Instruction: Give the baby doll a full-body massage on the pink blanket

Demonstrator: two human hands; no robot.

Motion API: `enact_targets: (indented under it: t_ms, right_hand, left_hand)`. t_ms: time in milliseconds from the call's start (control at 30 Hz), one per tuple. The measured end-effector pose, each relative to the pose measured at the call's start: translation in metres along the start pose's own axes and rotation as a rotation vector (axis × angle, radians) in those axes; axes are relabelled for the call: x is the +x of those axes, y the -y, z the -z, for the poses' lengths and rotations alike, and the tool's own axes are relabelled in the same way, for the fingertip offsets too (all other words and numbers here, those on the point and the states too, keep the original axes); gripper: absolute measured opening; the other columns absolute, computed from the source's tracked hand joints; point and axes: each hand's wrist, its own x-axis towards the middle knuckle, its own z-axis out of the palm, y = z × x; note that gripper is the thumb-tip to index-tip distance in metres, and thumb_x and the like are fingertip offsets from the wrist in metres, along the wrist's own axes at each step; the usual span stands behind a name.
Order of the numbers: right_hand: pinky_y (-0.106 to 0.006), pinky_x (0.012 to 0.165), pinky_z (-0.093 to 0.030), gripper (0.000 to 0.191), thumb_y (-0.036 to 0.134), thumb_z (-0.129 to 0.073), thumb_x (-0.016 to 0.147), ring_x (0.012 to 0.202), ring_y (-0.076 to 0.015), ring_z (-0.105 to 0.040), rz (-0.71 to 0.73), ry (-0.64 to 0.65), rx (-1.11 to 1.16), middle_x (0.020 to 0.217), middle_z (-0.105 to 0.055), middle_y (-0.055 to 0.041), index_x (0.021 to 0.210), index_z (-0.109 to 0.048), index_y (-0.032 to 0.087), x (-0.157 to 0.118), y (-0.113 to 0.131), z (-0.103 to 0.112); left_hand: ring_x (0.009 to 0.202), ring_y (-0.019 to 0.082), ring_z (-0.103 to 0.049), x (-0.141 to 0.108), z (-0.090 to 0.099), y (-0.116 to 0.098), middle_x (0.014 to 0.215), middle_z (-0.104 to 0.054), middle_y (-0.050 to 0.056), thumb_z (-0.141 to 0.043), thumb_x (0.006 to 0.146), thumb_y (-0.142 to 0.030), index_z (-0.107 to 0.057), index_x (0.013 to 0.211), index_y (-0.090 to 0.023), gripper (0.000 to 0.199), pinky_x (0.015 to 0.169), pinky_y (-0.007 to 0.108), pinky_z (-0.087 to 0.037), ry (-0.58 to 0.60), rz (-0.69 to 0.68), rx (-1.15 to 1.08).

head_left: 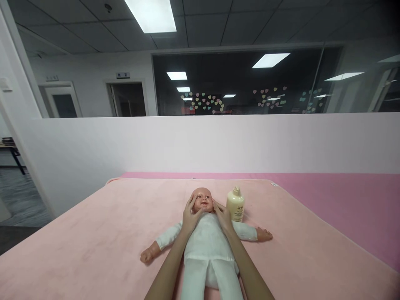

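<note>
A baby doll (208,239) in white clothes lies on its back with its arms spread and its head away from me. My left hand (190,216) rests against the left side of the doll's face, its fingers stretched up toward the temple and its thumb near the chin. On the other cheek lies my right hand (222,214), also open, with its fingertips touching the face. Together the palms frame the doll's head (202,196). Just right of my right hand stands a pale yellow pump bottle (236,205), upright and untouched.
A peach blanket (103,233) lies beneath the doll, over a pink surface (337,208) that shows at the right and back. Behind rises a low white wall (200,143), with a dark window (237,83) beyond it. Grey floor (23,196) shows at the far left.
</note>
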Motion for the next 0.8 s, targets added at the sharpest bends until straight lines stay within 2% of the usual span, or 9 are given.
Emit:
enact_targets:
  t_ms: [133,333,433,533,600,700,800]
  right_hand:
    - [-0.044,0.102,-0.036,0.054,0.053,-0.063,0.070,0.116,-0.0249,-0.052,-0.023,0.012,0.025,0.119,-0.058,-0.0083,0.110,-0.064,0.017,0.000,-0.003,0.001]
    - [-0.043,0.103,-0.036,0.055,0.053,-0.065,0.068,0.116,-0.0252,-0.052,-0.017,0.001,0.027,0.118,-0.059,-0.0089,0.109,-0.065,0.017,-0.002,0.003,0.000]
    - [-0.043,0.104,-0.035,0.057,0.055,-0.065,0.067,0.116,-0.0253,-0.052,-0.018,0.004,0.037,0.118,-0.059,-0.0092,0.108,-0.066,0.016,-0.002,0.006,-0.002]
    - [-0.043,0.106,-0.033,0.058,0.056,-0.063,0.068,0.119,-0.0252,-0.049,-0.017,0.015,0.063,0.121,-0.057,-0.0093,0.110,-0.065,0.016,-0.004,0.008,-0.004]
    - [-0.042,0.106,-0.033,0.058,0.053,-0.065,0.068,0.120,-0.0249,-0.048,-0.014,0.023,0.056,0.125,-0.055,-0.0090,0.113,-0.063,0.017,-0.005,0.010,-0.007]
    - [-0.040,0.101,-0.040,0.065,0.043,-0.073,0.062,0.118,-0.0249,-0.050,-0.016,0.043,0.047,0.128,-0.052,-0.0093,0.120,-0.058,0.019,-0.007,0.012,-0.011]
    - [-0.040,0.098,-0.043,0.070,0.038,-0.078,0.055,0.113,-0.0260,-0.054,-0.024,0.037,0.067,0.125,-0.055,-0.0109,0.119,-0.059,0.017,-0.007,0.014,-0.012]
  left_hand:
    - [0.131,0.025,-0.036,0.000,0.003,-0.008,0.143,-0.037,0.007,-0.069,0.068,-0.036,-0.051,0.128,-0.026,0.064,0.098,0.034,-0.043,0.010,0.036,-0.020]
    - [0.131,0.022,-0.036,0.003,0.010,-0.015,0.141,-0.040,0.006,-0.061,0.075,-0.038,-0.058,0.120,-0.023,0.048,0.107,0.036,-0.032,0.072,0.024,0.010]
    - [0.129,0.022,-0.038,0.004,0.013,-0.015,0.137,-0.046,0.007,-0.053,0.081,-0.042,-0.062,0.116,-0.021,0.042,0.108,0.039,-0.029,0.044,0.024,-0.029]
    - [0.128,0.022,-0.040,0.003,0.012,-0.013,0.133,-0.050,0.009,-0.046,0.084,-0.046,-0.062,0.116,-0.018,0.045,0.109,0.040,-0.029,0.006,0.047,-0.083]
    - [0.129,0.022,-0.038,0.002,0.009,-0.011,0.137,-0.045,0.009,-0.049,0.082,-0.047,-0.056,0.123,-0.019,0.050,0.108,0.038,-0.030,-0.009,0.049,-0.083]
    - [0.131,0.023,-0.035,0.001,0.005,-0.008,0.142,-0.038,0.008,-0.063,0.073,-0.046,-0.046,0.132,-0.024,0.065,0.106,0.035,-0.033,0.002,0.030,-0.014]
    - [0.131,0.024,-0.036,0.002,0.004,-0.008,0.140,-0.039,0.008,-0.067,0.070,-0.045,-0.052,0.127,-0.025,0.063,0.103,0.033,-0.036,0.035,0.014,0.044]
